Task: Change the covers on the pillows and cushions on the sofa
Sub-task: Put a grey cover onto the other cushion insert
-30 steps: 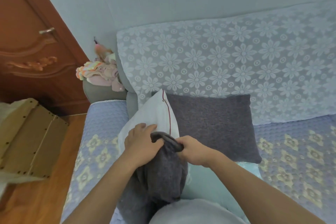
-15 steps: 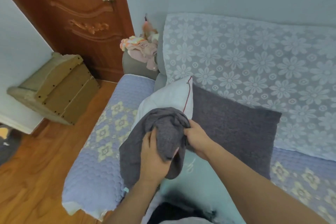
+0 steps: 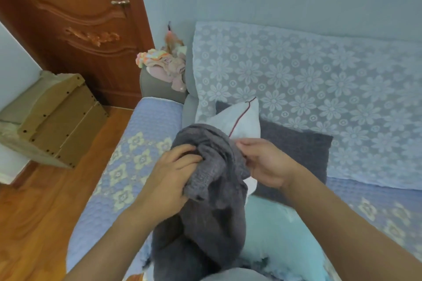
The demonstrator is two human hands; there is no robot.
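- The left hand clutches a bunched fold of the grey cover, fingers curled into the fabric near its top edge.
- The right hand pinches the opposite side of the same edge between thumb and fingertips, so the cover's top is held between the two hands.
- The grey cover is a soft, fuzzy, dark charcoal cloth, crumpled and limp; it hangs from the hands with its long axis running down toward the person's lap, gathered end uppermost.
- Just behind it stands a white pillow with a thin red seam line, tilted, one corner pointing up.
- A dark grey cushion leans against the lace-covered sofa back, behind the right hand.
- A pale turquoise pillow lies on the sofa seat under the right forearm.
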